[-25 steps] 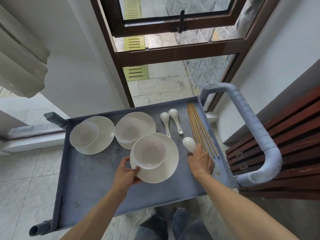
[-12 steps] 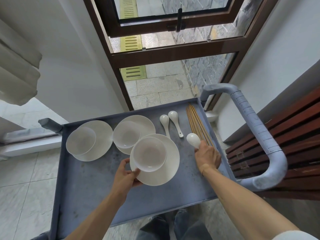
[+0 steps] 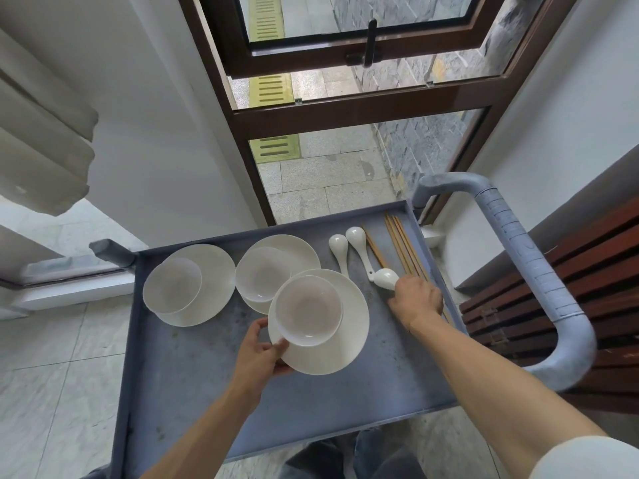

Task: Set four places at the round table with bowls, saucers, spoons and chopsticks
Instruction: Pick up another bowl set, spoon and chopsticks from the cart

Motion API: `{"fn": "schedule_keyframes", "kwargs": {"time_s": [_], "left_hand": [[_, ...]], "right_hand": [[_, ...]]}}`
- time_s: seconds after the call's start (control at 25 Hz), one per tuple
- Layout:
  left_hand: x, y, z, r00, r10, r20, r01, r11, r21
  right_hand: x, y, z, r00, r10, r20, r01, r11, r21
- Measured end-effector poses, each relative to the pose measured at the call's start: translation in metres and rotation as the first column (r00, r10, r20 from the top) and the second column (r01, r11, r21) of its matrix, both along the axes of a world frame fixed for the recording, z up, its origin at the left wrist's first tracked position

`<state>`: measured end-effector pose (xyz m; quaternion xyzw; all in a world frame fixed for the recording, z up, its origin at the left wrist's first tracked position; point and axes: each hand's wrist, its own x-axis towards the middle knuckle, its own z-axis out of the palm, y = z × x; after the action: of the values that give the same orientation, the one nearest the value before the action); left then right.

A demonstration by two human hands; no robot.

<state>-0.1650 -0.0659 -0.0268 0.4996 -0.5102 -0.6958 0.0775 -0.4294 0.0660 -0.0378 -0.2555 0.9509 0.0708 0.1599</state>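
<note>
The left hand [image 3: 261, 354] pinches the near-left rim of a round white ceramic saucer [image 3: 340, 347], thumb on top and fingers curled beneath it, and that saucer carries a white ceramic bowl [image 3: 308, 310] and sits over the middle of the grey metal cart tray [image 3: 193, 382]. The right hand [image 3: 416, 300] is closed around the handle of a white ceramic spoon [image 3: 386, 279], whose scoop sticks out past the knuckles, toward the tray's right side; its fingers also lie against the bundle of brown wooden chopsticks [image 3: 404, 247], though whether they grip any of them cannot be told. Three saucers show in all, each with one bowl: the held set, a second saucer [image 3: 301, 252] with its bowl [image 3: 263, 274] just behind it and partly overlapped, and a third saucer [image 3: 216, 271] with its bowl [image 3: 173, 285] at the tray's far-left part. Three spoons show: the held one and two loose spoons [image 3: 349, 250] lying side by side at the far right part of the tray. One thin chopstick pair [image 3: 375, 250] lies apart from the bundle, beside the spoons. All the crockery is plain, glossy white.
</note>
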Motion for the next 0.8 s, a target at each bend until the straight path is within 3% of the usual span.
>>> {"fn": "schedule_keyframes", "kwargs": {"time_s": [0.28, 0.52, 0.6, 0.68, 0.8], "left_hand": [[0.002, -0.005, 0.000, 1.000, -0.005, -0.020, 0.005, 1.000, 0.006], [0.001, -0.009, 0.005, 0.999, -0.002, -0.037, 0.002, 1.000, -0.010], [0.002, -0.009, 0.007, 0.999, -0.002, -0.050, 0.001, 1.000, -0.016], [0.005, -0.010, 0.011, 0.998, 0.000, -0.065, -0.002, 1.000, -0.021], [0.010, -0.010, 0.017, 0.997, 0.006, -0.081, -0.009, 0.999, -0.036]], "right_hand": [[0.002, 0.010, -0.005, 0.988, 0.131, -0.076, -0.133, 0.991, -0.028], [0.014, 0.018, 0.013, 0.983, -0.090, -0.162, 0.048, 0.968, -0.248], [0.023, 0.018, 0.019, 0.984, -0.175, -0.039, 0.144, 0.900, -0.411], [0.037, 0.012, 0.028, 0.937, -0.242, 0.251, 0.345, 0.744, -0.573], [0.066, 0.001, 0.039, 0.837, -0.186, 0.514, 0.519, 0.565, -0.641]]}}
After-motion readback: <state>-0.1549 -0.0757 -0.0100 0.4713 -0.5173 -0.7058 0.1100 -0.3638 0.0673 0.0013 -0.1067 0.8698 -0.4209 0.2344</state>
